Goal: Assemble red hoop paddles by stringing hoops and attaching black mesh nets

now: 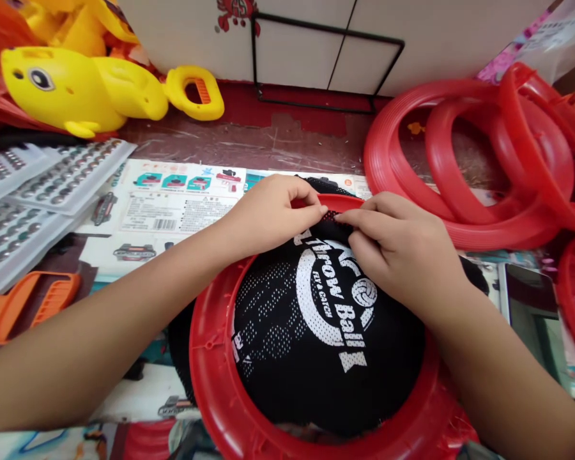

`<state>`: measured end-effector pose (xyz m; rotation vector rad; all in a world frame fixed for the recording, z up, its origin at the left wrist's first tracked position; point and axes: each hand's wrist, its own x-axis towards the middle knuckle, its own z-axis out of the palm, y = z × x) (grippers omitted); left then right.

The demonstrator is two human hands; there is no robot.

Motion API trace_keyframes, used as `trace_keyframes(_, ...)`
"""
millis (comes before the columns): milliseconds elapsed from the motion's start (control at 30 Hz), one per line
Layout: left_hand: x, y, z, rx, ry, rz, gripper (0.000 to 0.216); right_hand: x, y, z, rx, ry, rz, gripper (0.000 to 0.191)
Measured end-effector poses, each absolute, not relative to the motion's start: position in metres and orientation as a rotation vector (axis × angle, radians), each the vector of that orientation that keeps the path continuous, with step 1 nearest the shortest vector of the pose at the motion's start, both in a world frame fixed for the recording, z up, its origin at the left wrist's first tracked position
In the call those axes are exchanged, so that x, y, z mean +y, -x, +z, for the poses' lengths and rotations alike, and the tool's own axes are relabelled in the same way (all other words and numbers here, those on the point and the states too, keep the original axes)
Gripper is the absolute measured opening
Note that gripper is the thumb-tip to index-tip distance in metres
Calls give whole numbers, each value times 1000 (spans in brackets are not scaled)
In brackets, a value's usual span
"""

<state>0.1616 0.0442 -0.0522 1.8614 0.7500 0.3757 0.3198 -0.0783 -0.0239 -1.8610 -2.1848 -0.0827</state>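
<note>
A red plastic ring [215, 377] lies in front of me with black mesh fabric [278, 332] across its opening. The fabric carries white "Throw Ball" lettering and reaches out past the ring's outer edge on the left and at the top. My left hand [278, 214] pinches the fabric's edge at the ring's far rim, thumb and forefinger together. Close beside it, my right hand [397, 249] grips the same edge with its fingers curled. The two sets of fingertips are only slightly apart.
Several red rings [402, 166] lie piled at the right, near a phone-like dark slab [531, 313]. At the left are yellow duck-like plastic toys [76, 89], trays of small round metallic pieces [76, 172] and an orange handle [33, 306]. A black wire frame [326, 29] stands behind. Printed cardboard [182, 204] covers the table.
</note>
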Motion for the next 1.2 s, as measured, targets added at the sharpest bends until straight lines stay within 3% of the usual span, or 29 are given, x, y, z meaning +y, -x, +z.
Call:
trace_keyframes(933, 43, -163, -49, 847, -1930, 365, 11, -75, -314, -16, -2268, 2092, 39, 36)
trace_keyframes(1067, 52, -158, -41, 747, -1929, 286, 21, -74, -315, -8, -2118, 2106, 194, 27)
trace_keyframes(1200, 58, -144, -24, 753, -2089, 189, 44, -75, -312, 3, -2038, 2089, 137, 21)
